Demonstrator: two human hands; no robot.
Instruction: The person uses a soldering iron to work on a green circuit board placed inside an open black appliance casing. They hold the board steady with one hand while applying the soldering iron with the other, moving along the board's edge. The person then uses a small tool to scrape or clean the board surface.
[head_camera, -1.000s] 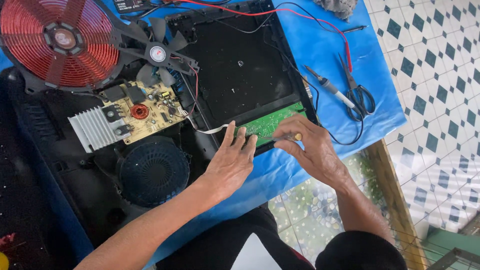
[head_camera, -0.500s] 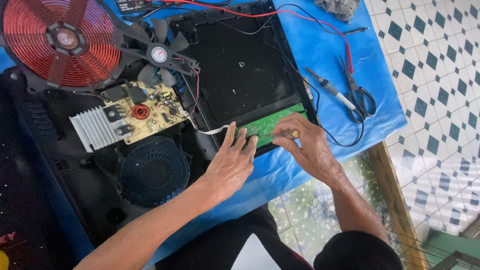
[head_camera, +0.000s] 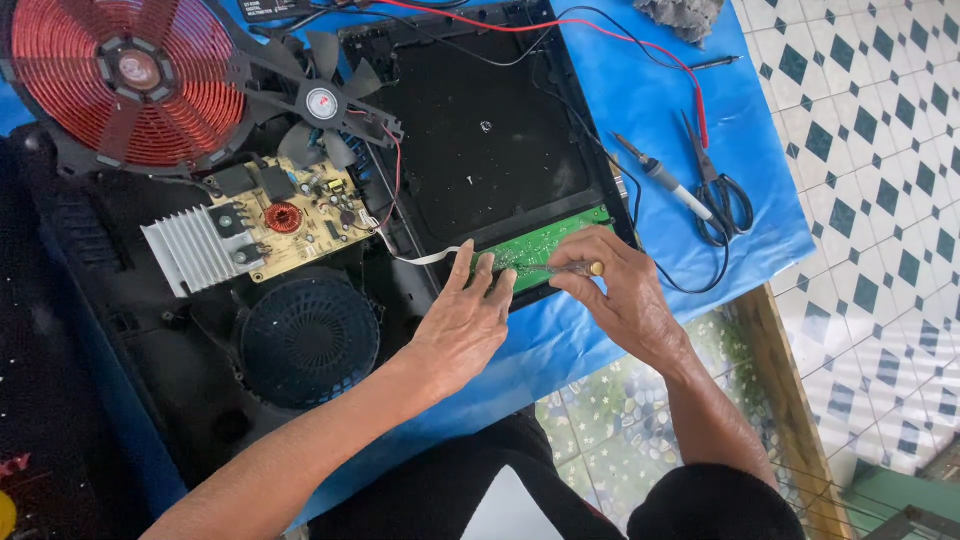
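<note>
An opened black induction cooker lies on a blue sheet (head_camera: 650, 110). My left hand (head_camera: 465, 320) rests flat, fingers spread, on the near edge of the black top panel (head_camera: 480, 140), touching a narrow green circuit board (head_camera: 545, 245). My right hand (head_camera: 620, 290) pinches a small screwdriver (head_camera: 570, 268) with a yellowish handle end, its tip lying on the green board. A white ribbon cable (head_camera: 425, 258) runs from the green board to the tan main board (head_camera: 290, 225) with its silver heat sink (head_camera: 190, 250).
A red copper coil (head_camera: 125, 80) sits at the upper left beside a grey fan (head_camera: 320, 105). A round black vent grille (head_camera: 310, 340) is in the base. A soldering iron (head_camera: 665, 185), black-handled scissors (head_camera: 720, 190) and a red probe lead (head_camera: 660, 60) lie at right. Tiled floor lies beyond.
My right hand has shifted slightly left along the green board with the screwdriver. The left hand stays pressed in place.
</note>
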